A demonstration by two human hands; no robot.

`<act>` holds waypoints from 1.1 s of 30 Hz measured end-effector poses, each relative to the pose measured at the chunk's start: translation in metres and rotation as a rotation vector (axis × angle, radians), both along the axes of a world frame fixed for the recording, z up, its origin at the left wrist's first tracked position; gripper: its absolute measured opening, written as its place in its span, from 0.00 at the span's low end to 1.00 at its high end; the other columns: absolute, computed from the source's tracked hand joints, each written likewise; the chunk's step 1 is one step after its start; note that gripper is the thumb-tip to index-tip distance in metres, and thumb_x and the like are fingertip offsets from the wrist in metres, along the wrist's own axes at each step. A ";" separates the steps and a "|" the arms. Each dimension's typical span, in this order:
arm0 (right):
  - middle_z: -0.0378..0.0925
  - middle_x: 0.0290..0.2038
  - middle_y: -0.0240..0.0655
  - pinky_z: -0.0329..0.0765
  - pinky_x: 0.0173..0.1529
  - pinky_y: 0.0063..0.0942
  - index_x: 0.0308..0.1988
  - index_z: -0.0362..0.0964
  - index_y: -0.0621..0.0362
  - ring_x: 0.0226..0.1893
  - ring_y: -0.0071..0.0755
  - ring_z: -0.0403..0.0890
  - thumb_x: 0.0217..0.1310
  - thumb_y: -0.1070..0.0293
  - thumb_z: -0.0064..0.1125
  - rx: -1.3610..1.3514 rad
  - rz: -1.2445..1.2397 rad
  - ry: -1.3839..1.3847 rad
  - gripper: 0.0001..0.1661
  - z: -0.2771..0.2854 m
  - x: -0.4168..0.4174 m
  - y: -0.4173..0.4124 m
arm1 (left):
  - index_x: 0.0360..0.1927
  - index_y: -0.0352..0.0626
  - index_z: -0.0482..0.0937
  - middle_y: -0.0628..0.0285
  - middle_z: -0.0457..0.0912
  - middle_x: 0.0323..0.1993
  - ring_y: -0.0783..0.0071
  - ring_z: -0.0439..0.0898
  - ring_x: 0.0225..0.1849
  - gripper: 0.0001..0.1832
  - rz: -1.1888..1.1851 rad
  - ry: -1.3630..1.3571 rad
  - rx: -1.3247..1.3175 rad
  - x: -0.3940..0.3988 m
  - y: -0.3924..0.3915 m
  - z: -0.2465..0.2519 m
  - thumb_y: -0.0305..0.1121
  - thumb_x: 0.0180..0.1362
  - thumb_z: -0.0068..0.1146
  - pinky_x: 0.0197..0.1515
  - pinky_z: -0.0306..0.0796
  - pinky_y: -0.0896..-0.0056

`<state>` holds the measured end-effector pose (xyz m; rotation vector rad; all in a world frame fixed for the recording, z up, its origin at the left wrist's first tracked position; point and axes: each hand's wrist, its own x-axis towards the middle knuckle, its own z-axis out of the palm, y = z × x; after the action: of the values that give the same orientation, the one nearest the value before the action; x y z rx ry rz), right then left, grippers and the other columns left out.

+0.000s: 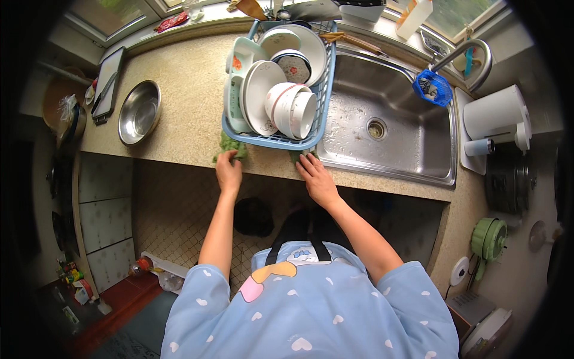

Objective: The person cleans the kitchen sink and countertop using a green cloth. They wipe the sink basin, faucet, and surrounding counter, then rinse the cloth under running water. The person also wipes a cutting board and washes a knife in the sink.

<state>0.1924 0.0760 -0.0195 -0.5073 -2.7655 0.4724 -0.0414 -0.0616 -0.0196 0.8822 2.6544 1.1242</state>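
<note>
My left hand [229,174] pinches the near edge of a green cloth [231,142] at the counter's front edge. This cloth runs up against the left front corner of a light blue plastic dish basket [273,142]. With fingers laid flat and slightly apart, my right hand [317,180] rests on green cloth [296,156] at the basket's right front corner. Whether both green parts belong to one cloth under the basket is hidden. Inside the basket, white bowls [291,110], plates [261,96] and a pale green divided tray [235,89] lean together.
Right of the basket is a wet stainless steel sink [394,159] with a curved faucet [484,58] and a blue strainer basket [432,89]. A metal bowl [140,112] stands on the left counter, near a cutting board [110,83] with a knife [105,91].
</note>
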 end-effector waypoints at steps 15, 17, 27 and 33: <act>0.68 0.51 0.39 0.64 0.58 0.37 0.48 0.67 0.56 0.54 0.42 0.68 0.46 0.79 0.48 0.038 -0.479 0.112 0.24 -0.011 0.118 0.045 | 0.58 0.43 0.62 0.47 0.64 0.48 0.47 0.66 0.49 0.32 -0.402 0.026 -0.254 0.153 0.093 0.026 0.29 0.47 0.56 0.49 0.65 0.57; 0.69 0.48 0.39 0.65 0.58 0.37 0.46 0.67 0.56 0.52 0.42 0.69 0.45 0.80 0.48 0.022 -0.528 0.096 0.23 -0.007 0.135 0.058 | 0.56 0.44 0.66 0.51 0.62 0.41 0.52 0.68 0.41 0.30 -0.377 0.197 -0.352 0.161 0.100 0.042 0.28 0.45 0.57 0.40 0.68 0.57; 0.70 0.45 0.36 0.62 0.59 0.40 0.45 0.67 0.56 0.51 0.38 0.69 0.44 0.76 0.52 -0.016 -0.558 0.063 0.22 -0.001 0.208 0.101 | 0.46 0.42 0.73 0.53 0.69 0.43 0.54 0.68 0.45 0.21 -0.875 0.171 -0.183 0.317 0.176 0.048 0.29 0.43 0.58 0.45 0.66 0.57; 0.70 0.45 0.36 0.60 0.61 0.40 0.43 0.68 0.57 0.52 0.37 0.68 0.43 0.76 0.52 0.051 -0.646 0.014 0.21 -0.004 0.316 0.162 | 0.47 0.42 0.74 0.50 0.69 0.49 0.51 0.66 0.52 0.21 -0.972 0.126 -0.215 0.394 0.223 0.042 0.31 0.45 0.58 0.51 0.65 0.57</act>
<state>0.5088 0.2378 -0.0235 -1.3042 -2.3952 0.2420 0.3521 0.1614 0.0228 1.8987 1.8852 0.5255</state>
